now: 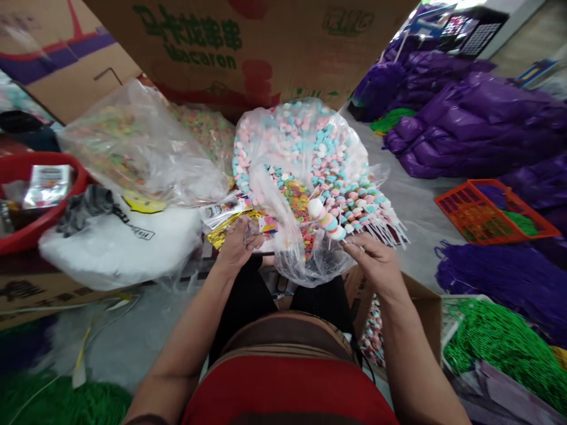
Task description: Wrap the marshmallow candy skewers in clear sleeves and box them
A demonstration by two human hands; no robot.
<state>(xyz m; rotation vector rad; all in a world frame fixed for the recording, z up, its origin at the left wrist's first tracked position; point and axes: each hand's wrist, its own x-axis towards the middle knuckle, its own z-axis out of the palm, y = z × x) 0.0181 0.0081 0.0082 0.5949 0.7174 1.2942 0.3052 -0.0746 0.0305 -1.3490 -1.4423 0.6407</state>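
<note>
Left hand (241, 241): fingers curled in, pinching a small clear packet (268, 225) with a bright printed end that sticks out toward the right hand.
Right hand (374, 255): thumb and fingertips closed on the stick end of a candy skewer (328, 222); whether a second stick is in the same grip is hard to tell.
Candy skewer: reaches from the right hand's fingertips leftward and away, a white ball at its far end, pastel pieces along it.
Skewer pile (363, 200): just beyond the right hand, white stick ends pointing right.
Gold packets (221, 233): just beside the left hand, partly behind it.
Gummy candies (297, 203): between the two hands and a little beyond them, among folds of clear plastic.
Large clear bag (301, 127): farther out between the hands, full of pink, blue and white pieces.
White sack (110, 251): left of the left hand, with a red tub (81, 184) farther left.
Macaron carton (301, 50): upright, beyond both hands.
Orange basket (465, 206): well to the right of the right hand.
</note>
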